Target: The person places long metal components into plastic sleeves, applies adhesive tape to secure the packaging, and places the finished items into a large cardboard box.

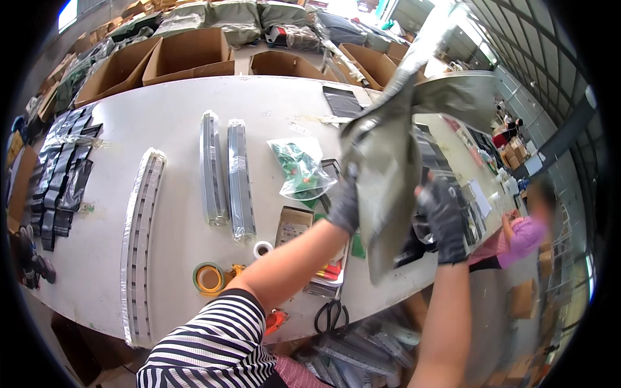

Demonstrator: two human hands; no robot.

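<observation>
A large glossy grey-green plastic sheet [383, 168] hangs creased and blurred over the right half of the white table [181, 271], its upper part reaching far up. My left hand [345, 205], in a dark grey glove, is closed on its left edge, with the fingers partly behind the plastic. At the opposite edge my right hand [443, 220], gloved with bare fingertips, pinches the sheet; motion smears this hand somewhat. Beneath and beside the sheet lie black plastic packs [446, 168]. A clear bag of green parts [299, 169] rests left of my left hand.
Long wrapped strips [238, 181] lie on the table's left half. Tape rolls [209, 278], black scissors [331, 317] and a small carton [294, 224] sit near the front. Cardboard boxes [187, 58] line the far edge. A person in purple [521, 236] is at the right.
</observation>
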